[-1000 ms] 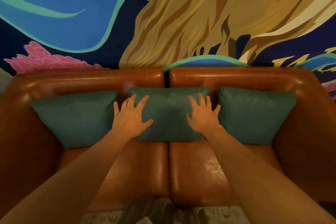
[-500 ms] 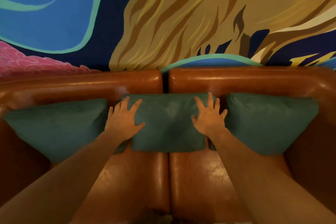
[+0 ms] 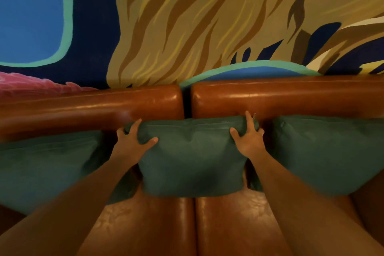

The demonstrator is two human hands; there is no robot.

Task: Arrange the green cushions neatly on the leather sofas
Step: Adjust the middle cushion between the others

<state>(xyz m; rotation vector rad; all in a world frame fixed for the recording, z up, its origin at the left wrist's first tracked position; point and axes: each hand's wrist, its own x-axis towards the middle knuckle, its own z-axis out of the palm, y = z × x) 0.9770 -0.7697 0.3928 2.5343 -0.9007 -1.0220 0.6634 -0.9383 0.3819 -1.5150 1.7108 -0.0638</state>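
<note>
At the centre of the frame the middle green cushion (image 3: 191,160) stands upright against the backrests, straddling the dark gap where the left leather sofa (image 3: 83,110) meets the right leather sofa (image 3: 291,97); its lower edge rests on both seats. Both hands grip it by its upper corners; the left hand (image 3: 129,145) holds the upper left corner, thumb pressed on the front face and fingers curled over the edge behind; the right hand (image 3: 248,141) holds the upper right corner likewise, thumb on the front, one finger raised along the top edge against the backrest. At the left of the frame the left green cushion (image 3: 47,168) leans on the left sofa's backrest, just beside the middle one; at the right of the frame the right green cushion (image 3: 324,151) leans on the right sofa's backrest, also just beside it. Across the upper half of the frame a painted mural (image 3: 187,16) in blue, tan and pink covers the wall behind the sofas.
</note>
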